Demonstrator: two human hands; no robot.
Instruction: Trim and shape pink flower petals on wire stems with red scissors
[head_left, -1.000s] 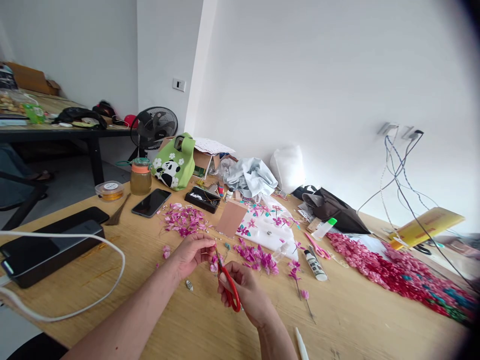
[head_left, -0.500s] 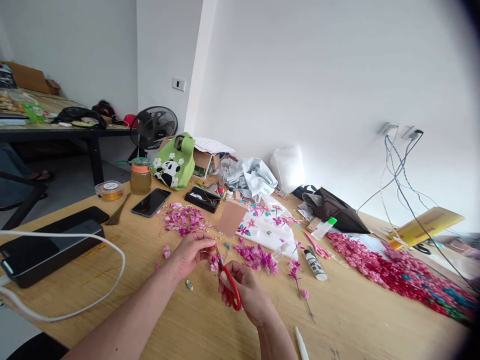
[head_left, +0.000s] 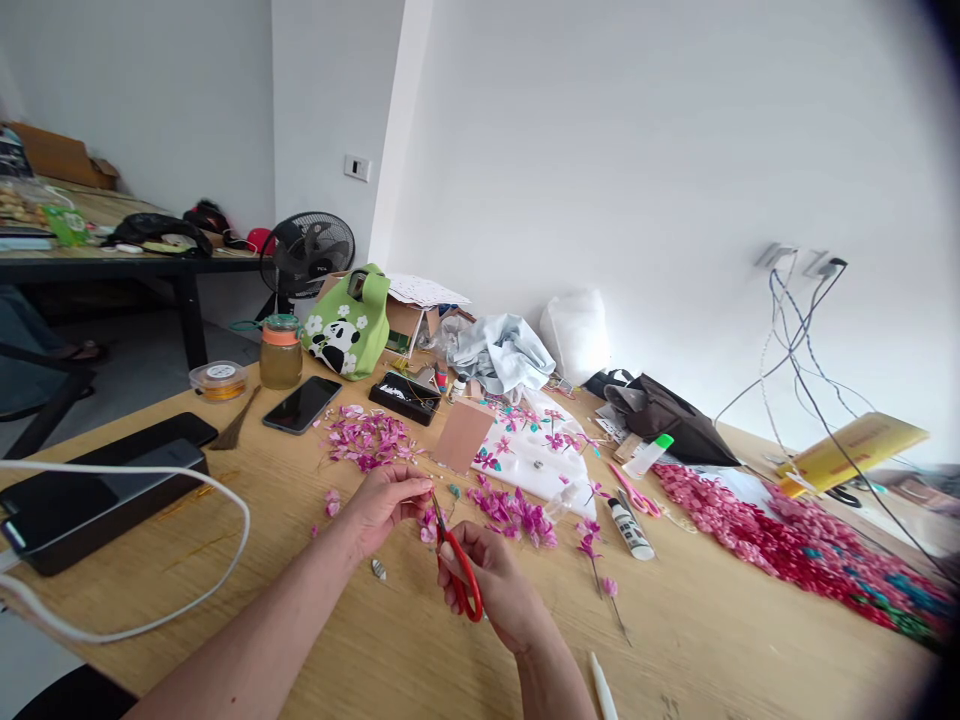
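My right hand (head_left: 491,585) grips red-handled scissors (head_left: 459,570), blades pointing up toward my left hand. My left hand (head_left: 382,505) pinches a thin wire with a small pink piece at its fingertips, just above the wooden table (head_left: 360,640). The scissor tips sit right beside that pinch. Loose pink paper flowers lie in a pile (head_left: 367,438) behind my left hand and another pile (head_left: 514,515) to the right of it. A stemmed pink flower (head_left: 596,560) lies on the table right of my right hand.
A black box (head_left: 90,500) with a white cable (head_left: 187,490) sits at left. A phone (head_left: 302,405), jar (head_left: 280,352), green panda bag (head_left: 347,325), glue tube (head_left: 630,528), pink scissors (head_left: 636,495) and a long red-pink flower heap (head_left: 795,550) crowd the table.
Almost nothing moved. My hands hold the same pose with scissors and wire; the view shifted very slightly.
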